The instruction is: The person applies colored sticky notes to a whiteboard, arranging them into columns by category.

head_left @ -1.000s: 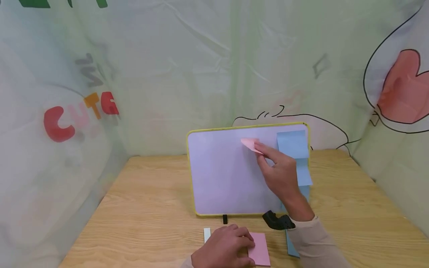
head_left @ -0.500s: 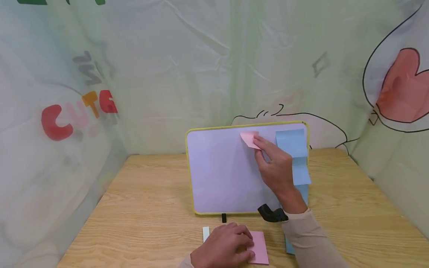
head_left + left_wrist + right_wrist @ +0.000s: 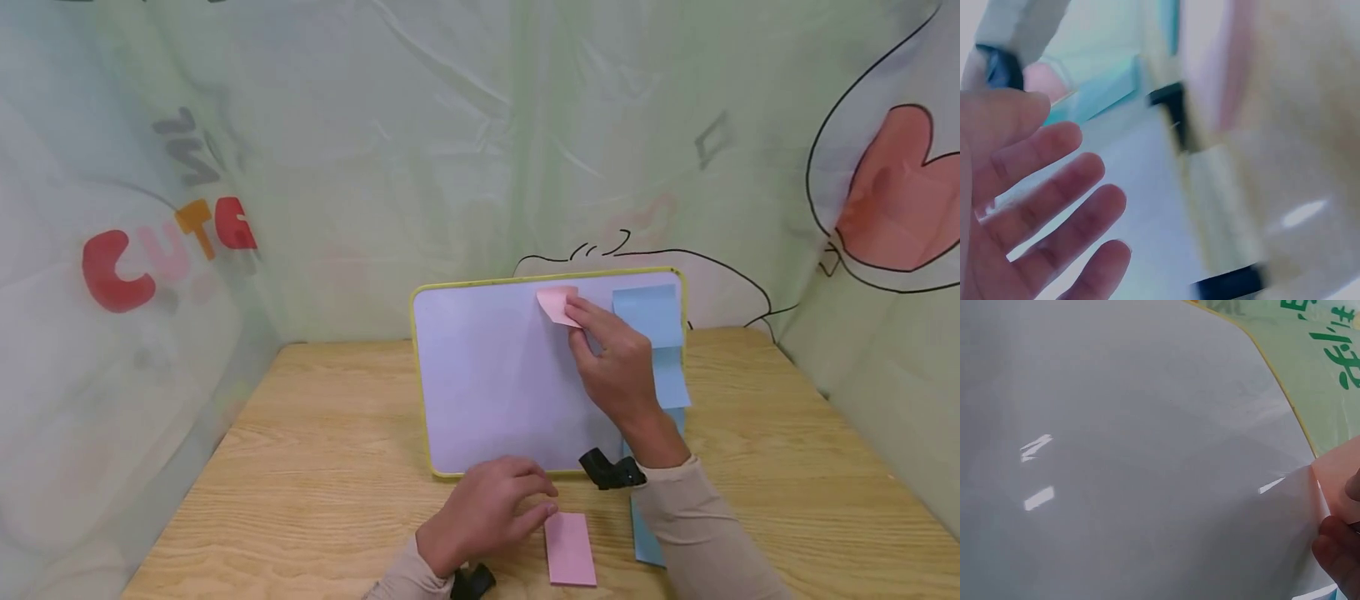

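My right hand (image 3: pixel 618 367) pinches a pink sticky note (image 3: pixel 555 303) by its right edge, close to the top of the whiteboard (image 3: pixel 487 383). In the right wrist view the pink note (image 3: pixel 1338 478) overlaps the board's yellow edge, with the fingertips (image 3: pixel 1338 547) at its corner. My left hand (image 3: pixel 491 508) hovers in front of the board's lower edge with fingers relaxed, holding nothing. The left wrist view shows those fingers (image 3: pixel 1066 200) spread apart. Just right of that hand, a pink sticky-note pad (image 3: pixel 570 550) lies on the table.
Several blue sticky notes (image 3: pixel 647 315) hang in a column down the board's right side, partly behind my right hand. A blue pad (image 3: pixel 647 533) lies on the wooden table (image 3: pixel 322 467), partly under the right sleeve. A printed sheet (image 3: pixel 337 167) hangs as a wall behind.
My left hand has lifted off the pink pad and moved up toward the board. The right hand has raised the pink note toward the board's top edge.
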Action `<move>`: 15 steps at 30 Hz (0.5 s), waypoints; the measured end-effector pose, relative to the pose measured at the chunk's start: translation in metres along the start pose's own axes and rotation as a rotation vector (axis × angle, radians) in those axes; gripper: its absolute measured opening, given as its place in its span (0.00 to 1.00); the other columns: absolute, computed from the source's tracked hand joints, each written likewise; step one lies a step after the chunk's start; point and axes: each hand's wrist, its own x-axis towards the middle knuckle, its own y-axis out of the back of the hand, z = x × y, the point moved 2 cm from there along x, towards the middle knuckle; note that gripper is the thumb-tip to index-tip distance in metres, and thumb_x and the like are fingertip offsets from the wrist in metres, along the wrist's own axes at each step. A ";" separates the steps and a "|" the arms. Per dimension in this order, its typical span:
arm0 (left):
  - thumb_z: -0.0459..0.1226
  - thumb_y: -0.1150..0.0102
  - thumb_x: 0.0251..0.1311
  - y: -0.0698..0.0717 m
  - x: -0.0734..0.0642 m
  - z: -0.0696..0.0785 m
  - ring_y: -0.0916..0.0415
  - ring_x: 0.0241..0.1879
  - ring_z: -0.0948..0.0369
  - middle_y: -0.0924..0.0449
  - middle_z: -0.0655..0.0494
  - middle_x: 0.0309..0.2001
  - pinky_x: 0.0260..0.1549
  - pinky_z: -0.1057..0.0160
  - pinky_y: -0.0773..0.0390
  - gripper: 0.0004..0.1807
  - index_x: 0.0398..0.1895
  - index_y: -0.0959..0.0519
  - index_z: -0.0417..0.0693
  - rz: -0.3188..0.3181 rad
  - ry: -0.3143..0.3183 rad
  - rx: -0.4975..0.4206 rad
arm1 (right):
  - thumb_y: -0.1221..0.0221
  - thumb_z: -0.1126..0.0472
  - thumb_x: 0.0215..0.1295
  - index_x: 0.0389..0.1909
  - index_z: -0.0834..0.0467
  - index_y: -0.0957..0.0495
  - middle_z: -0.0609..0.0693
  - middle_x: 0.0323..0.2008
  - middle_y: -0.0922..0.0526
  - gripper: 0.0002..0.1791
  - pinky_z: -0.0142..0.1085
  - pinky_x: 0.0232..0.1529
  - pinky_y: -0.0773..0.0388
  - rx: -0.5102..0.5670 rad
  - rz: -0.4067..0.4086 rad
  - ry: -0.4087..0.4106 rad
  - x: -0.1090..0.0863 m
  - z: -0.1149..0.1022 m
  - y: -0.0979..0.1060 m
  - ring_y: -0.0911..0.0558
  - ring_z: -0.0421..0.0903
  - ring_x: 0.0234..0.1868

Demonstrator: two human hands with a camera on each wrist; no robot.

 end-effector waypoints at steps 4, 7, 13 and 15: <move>0.45 0.37 0.66 0.019 0.015 -0.008 0.22 0.44 0.69 0.19 0.67 0.43 0.42 0.71 0.23 0.07 0.40 0.12 0.56 0.118 0.028 0.031 | 0.37 0.73 0.62 0.54 0.66 0.17 0.57 0.55 0.17 0.18 0.50 0.55 0.24 -0.015 -0.019 0.002 0.001 0.000 -0.001 0.19 0.55 0.57; 0.44 0.37 0.66 0.034 0.026 -0.014 0.22 0.46 0.67 0.19 0.65 0.45 0.43 0.68 0.22 0.07 0.42 0.13 0.55 0.197 0.061 0.041 | 0.37 0.73 0.62 0.54 0.67 0.18 0.58 0.55 0.17 0.18 0.52 0.54 0.23 -0.026 -0.028 0.012 0.003 -0.001 -0.001 0.18 0.56 0.57; 0.41 0.35 0.64 0.060 0.051 -0.025 0.23 0.51 0.61 0.20 0.58 0.50 0.46 0.61 0.21 0.14 0.52 0.15 0.49 0.326 0.128 0.074 | 0.35 0.72 0.61 0.54 0.68 0.18 0.59 0.55 0.18 0.19 0.53 0.53 0.22 -0.056 -0.047 0.017 0.005 -0.001 0.000 0.19 0.58 0.57; 0.40 0.36 0.64 0.065 0.059 -0.028 0.24 0.53 0.59 0.21 0.56 0.53 0.47 0.60 0.21 0.18 0.56 0.17 0.47 0.365 0.143 0.114 | 0.35 0.72 0.61 0.54 0.68 0.18 0.60 0.56 0.18 0.19 0.52 0.53 0.22 -0.065 -0.055 0.017 0.005 -0.001 -0.001 0.19 0.59 0.56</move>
